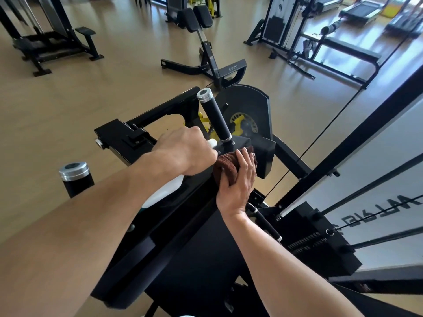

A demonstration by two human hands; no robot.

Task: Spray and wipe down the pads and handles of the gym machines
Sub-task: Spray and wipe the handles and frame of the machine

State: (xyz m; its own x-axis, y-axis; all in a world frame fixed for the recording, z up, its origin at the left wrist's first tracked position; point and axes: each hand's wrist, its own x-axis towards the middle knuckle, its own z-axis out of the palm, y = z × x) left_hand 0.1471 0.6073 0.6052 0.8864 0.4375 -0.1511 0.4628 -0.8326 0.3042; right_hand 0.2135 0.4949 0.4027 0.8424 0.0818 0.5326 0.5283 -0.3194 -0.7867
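Two hands at one machine.
Left hand (185, 152) grips bottle (164, 191); right hand (240, 179) grips cloth (225, 167); two handles (215, 115); lettering unreadable.

The upright handle (214, 115) and black cam cover (249, 106) crowd the far side; left lies open floor (68, 106).

A tan wood floor (109, 83) carries everything. Toward its far left corner stands a black frame (45, 46) with a low step. Mid-floor, near the far edge, is a black bench stand (209, 58) on a splayed base. Right of it stands a cable rack (286, 26), and treadmills (361, 12) line the far right corner. Nearer, a black disc guard (249, 104) covers a yellow cam (239, 124). At the right edge a thin cable (332, 124) runs beside a white panel (377, 179) with dark lettering.
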